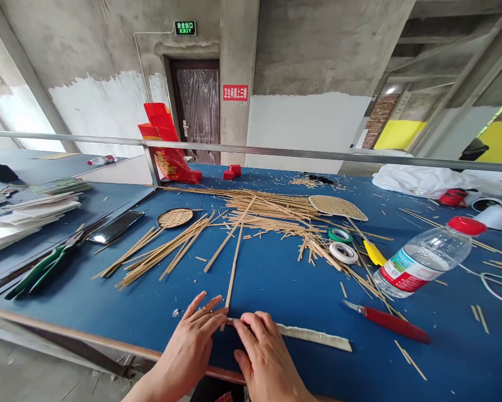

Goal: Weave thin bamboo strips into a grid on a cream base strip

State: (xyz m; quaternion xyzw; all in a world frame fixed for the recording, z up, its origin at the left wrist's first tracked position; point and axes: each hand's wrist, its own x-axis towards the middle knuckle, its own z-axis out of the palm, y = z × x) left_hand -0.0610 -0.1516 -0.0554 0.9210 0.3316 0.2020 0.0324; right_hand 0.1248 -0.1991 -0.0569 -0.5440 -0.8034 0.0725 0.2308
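My left hand [194, 336] has its outer fingers stretched forward. Its index fingertip presses at the near end of a thin bamboo strip [235, 265], and its thumb is hidden. Beside it, my right hand [262, 349] is closed with bent fingers on a narrow pale cloth-like strip [318, 336], whose free end runs off to the right along the table. The two strips cross or meet between my fingertips; how they are joined there is covered. A craft knife with a red handle [397, 324] lies right of the pale strip.
Many bamboo strips [271, 206] lie across the blue table [276, 268]. Tape rolls [343, 253], a water bottle [426, 259] and a woven fan [338, 207] stand or lie rightward. Green-handled pliers [45, 268], a phone [116, 227] and a round woven piece [175, 218] lie left.
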